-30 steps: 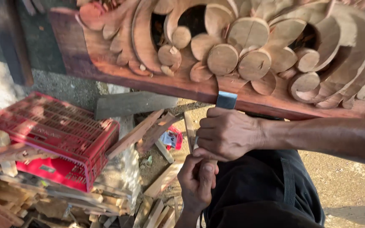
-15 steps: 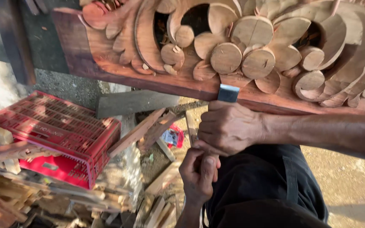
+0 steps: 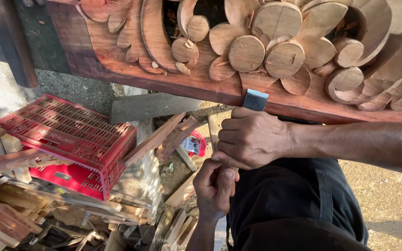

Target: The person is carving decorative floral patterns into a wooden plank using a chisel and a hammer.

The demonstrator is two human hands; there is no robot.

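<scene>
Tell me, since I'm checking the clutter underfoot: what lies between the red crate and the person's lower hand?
In the head view, loose wooden offcuts lie between the red crate and the left hand.

Upturned red plastic crate (image 3: 66,135) on stacked wood offcuts (image 3: 33,209), grey plank (image 3: 152,106) beside it.

carved panel (image 3: 201,83): reddish-brown | crate (image 3: 70,135): red, slotted grid | chisel blade (image 3: 255,100): grey
</scene>
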